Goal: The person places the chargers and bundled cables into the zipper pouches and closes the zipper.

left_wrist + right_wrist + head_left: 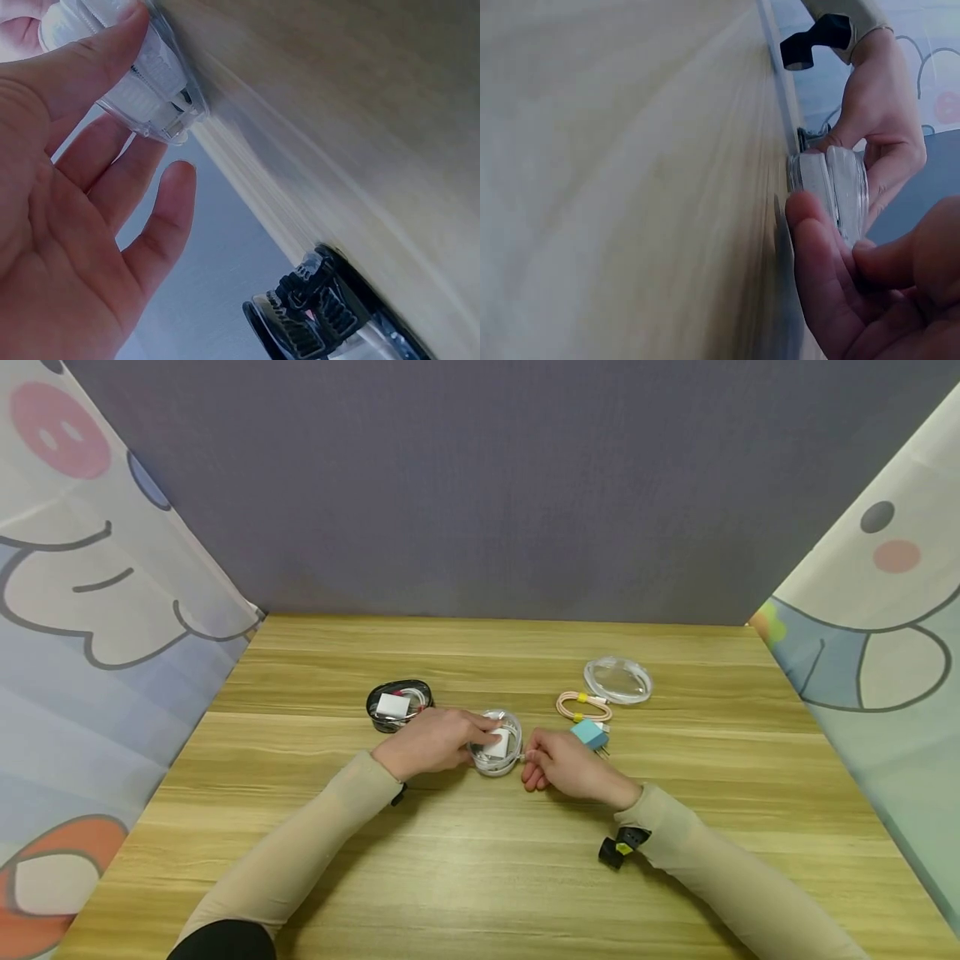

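Note:
A clear round zip case with a white charger and white cable inside stands in the middle of the table. My left hand grips it from the left, thumb over the top and fingers at the side, as the left wrist view also shows. On the case's right side my right hand pinches a small whitish tab at the zip between thumb and forefinger. The pinched part is mostly hidden by the fingertips. In the right wrist view the zip seam runs along the case's side towards that pinch.
Left of the hands lies a black-edged clear case holding a white charger and cable. Behind my right hand are a blue charger, a pinkish cable with yellow ties, and another clear round case. A grey panel closes off the back.

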A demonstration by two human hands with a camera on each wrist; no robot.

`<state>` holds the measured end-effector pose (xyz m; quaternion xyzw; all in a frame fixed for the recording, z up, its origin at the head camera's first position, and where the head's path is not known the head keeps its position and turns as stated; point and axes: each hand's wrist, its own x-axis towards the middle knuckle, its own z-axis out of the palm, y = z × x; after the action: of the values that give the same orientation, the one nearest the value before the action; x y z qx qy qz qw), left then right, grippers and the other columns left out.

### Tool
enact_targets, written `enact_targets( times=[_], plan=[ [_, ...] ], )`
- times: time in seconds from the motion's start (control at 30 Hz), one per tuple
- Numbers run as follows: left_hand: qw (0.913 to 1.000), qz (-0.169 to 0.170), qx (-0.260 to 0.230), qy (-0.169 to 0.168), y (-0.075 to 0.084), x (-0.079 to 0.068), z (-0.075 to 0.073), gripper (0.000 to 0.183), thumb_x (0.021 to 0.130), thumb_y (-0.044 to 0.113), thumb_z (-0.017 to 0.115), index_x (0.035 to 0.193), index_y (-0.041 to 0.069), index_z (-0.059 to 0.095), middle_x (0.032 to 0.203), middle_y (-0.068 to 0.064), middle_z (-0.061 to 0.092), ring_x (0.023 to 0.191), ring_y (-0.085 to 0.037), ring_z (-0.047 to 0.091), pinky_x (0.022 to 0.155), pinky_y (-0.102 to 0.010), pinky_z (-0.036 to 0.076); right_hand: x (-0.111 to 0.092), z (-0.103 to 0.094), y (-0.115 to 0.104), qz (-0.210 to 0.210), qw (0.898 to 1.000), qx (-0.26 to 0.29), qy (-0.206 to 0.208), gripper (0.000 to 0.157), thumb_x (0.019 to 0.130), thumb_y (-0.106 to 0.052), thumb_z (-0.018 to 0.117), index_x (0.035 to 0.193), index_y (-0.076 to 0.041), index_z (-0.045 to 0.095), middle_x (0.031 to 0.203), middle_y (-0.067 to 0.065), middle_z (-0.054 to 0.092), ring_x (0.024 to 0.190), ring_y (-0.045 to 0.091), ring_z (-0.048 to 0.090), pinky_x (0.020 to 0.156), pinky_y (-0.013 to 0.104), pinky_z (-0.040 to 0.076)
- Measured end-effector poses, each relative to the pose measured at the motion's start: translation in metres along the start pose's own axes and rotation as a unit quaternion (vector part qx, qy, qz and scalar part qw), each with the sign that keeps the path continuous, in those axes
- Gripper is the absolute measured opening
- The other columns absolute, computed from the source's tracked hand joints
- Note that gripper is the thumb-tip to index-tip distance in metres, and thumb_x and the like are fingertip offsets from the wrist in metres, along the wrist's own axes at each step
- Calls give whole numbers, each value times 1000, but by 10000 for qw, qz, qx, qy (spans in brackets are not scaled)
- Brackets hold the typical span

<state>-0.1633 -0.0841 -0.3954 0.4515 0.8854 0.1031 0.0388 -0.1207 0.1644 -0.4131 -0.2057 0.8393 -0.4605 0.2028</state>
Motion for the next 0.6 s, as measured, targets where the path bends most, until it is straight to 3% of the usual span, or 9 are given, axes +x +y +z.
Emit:
enact_targets(
  times=[0.27,0.43,0.6],
  plan=[
    [10000,11,-42,72,1,2,1,51,79,13,85,127,23,70,140,9,57,116,-14,62,76,-31,56,-1,8,-2,12,9974,445,-568,18,105,1,42,96,3,57,81,8,71,71,20,70,62,32,59],
    [9999,11,-68,87,1,1,0,50,76,19,88,124,24,73,137,7,60,116,-14,62,83,-33,56,0,8,1,52,9972,569,-473,18,105,0,43,96,3,58,82,8,71,72,20,70,63,32,59],
    [9999,34,-105,67,1,-3,-2,47,75,24,89,119,23,74,134,4,63,117,-14,61,88,-33,54,-1,1,3,123,9982,577,-104,18,105,-2,44,96,4,58,83,9,71,72,21,70,63,31,58]
  ],
)
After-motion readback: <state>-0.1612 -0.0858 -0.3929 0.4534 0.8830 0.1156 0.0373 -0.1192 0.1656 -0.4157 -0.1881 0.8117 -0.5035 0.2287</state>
